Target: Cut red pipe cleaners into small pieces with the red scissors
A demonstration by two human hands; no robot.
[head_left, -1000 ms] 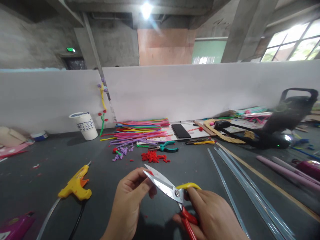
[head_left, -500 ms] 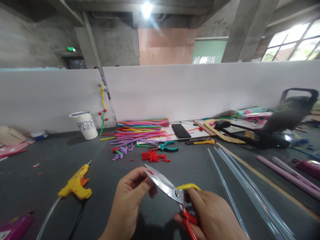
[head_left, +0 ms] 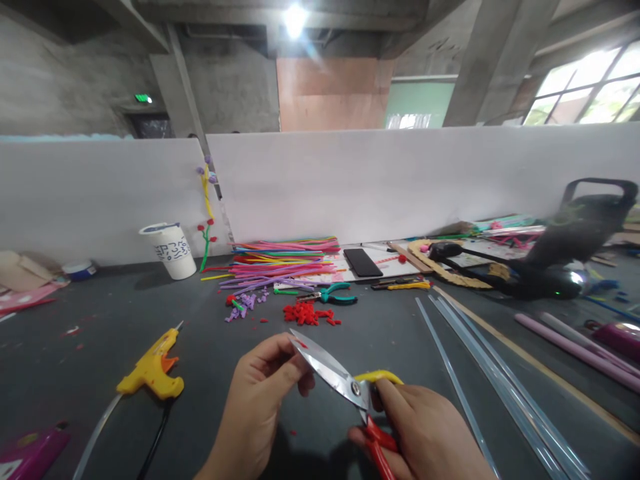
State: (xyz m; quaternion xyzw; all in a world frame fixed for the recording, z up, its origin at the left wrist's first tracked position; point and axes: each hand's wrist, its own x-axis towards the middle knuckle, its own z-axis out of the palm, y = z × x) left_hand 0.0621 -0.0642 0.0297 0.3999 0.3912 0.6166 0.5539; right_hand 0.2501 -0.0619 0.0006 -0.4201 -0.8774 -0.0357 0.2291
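My right hand (head_left: 417,423) grips a pair of scissors (head_left: 333,377) with one red and one yellow handle. Their blades are nearly closed and point up and left, the tips at the fingers of my left hand (head_left: 270,383). That hand is pinched closed on a short red pipe cleaner (head_left: 302,344); only a bit of red shows by the blades, the rest being hidden by fingers. Just beyond the tips lies a pile of cut red pieces (head_left: 307,313), beside some purple pieces (head_left: 247,305). Behind them is a bundle of coloured pipe cleaners (head_left: 285,260).
A yellow glue gun (head_left: 153,370) lies on the left, behind it a white cup (head_left: 173,252). Teal-handled pliers (head_left: 335,293), a black phone (head_left: 363,263) and a yellow utility knife (head_left: 407,285) lie farther back. Clear glue sticks (head_left: 493,373) stretch along the right, near a black lamp-like device (head_left: 545,267).
The scissor blades have closed a little further at my left fingertips. Both hands stay in nearly the same place.
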